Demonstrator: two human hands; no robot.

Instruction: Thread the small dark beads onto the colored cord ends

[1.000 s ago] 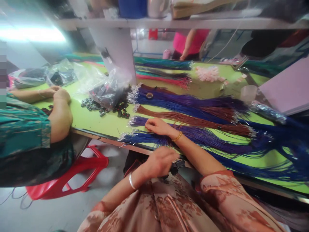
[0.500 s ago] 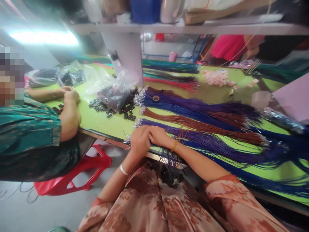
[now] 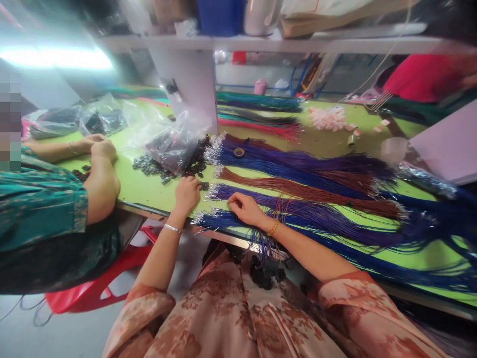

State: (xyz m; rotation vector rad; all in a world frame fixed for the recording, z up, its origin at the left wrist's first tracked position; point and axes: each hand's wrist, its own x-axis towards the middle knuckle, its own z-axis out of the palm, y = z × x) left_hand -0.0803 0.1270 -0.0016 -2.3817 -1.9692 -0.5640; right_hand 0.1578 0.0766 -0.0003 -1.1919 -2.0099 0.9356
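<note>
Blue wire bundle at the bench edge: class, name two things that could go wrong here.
1. Strands of the blue wire bundle already hang over the table edge beside the right hand; more might slide off or tangle.
2. The left hand touches the small black connectors near that edge; some could get knocked off.

I count two hands of my own on the green table (image 3: 156,191): my left hand (image 3: 187,194) and my right hand (image 3: 246,209), one bangle on each wrist. A co-worker (image 3: 44,219) to my left shows two arms, and one person in pink (image 3: 425,74) stands across the table. In front of me lie four near bundles of wire: one blue bundle (image 3: 335,243), one purple bundle (image 3: 316,211), one brown bundle (image 3: 298,189) and one thick blue-purple bundle (image 3: 298,159). Further back there are two more, one red bundle (image 3: 261,127) and one teal bundle (image 3: 261,102). The small black connectors (image 3: 156,169) lie in one loose heap, too many and too blurred to count. One red stool (image 3: 112,278).
</note>
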